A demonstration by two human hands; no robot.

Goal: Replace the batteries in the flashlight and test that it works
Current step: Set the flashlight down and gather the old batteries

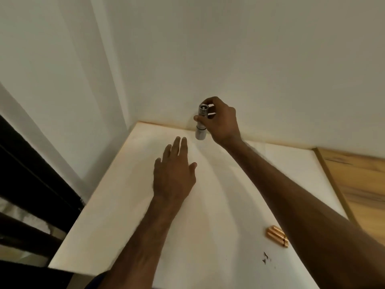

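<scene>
**Silver flashlight held upright at the far wall**

Silver and ribbed, the flashlight (pixel 201 122) stands nearly upright in the right hand (pixel 220 119), its wider end up and its lower end hanging just above the pale surface (pixel 116 205). The right arm reaches long across the frame from the lower right, fully stretched, with the wrist bent so the hand curls in from the right side of the flashlight. Its fingers close round the upper half of the barrel: the forefinger arches over the top end and the thumb tip shows on the left of the barrel. The grip is firm and closed on the flashlight, close to the white wall (pixel 250 59) behind it.

The left hand (pixel 174 174) lies below and to the left of the right hand, palm down, back toward the camera. Its fingers are extended and only slightly spread, the thumb out to the right; it holds nothing. Whether the palm rests on the surface or hovers just above it cannot be told. The fingertips point toward the flashlight's lower end but stay apart from it.

Copper-coloured batteries (pixel 277 236) lie side by side on the surface, well back from both hands, beside the right forearm and partly hidden by it. A few small dark specks (pixel 266 258) mark the surface nearer the camera than the batteries.
</scene>
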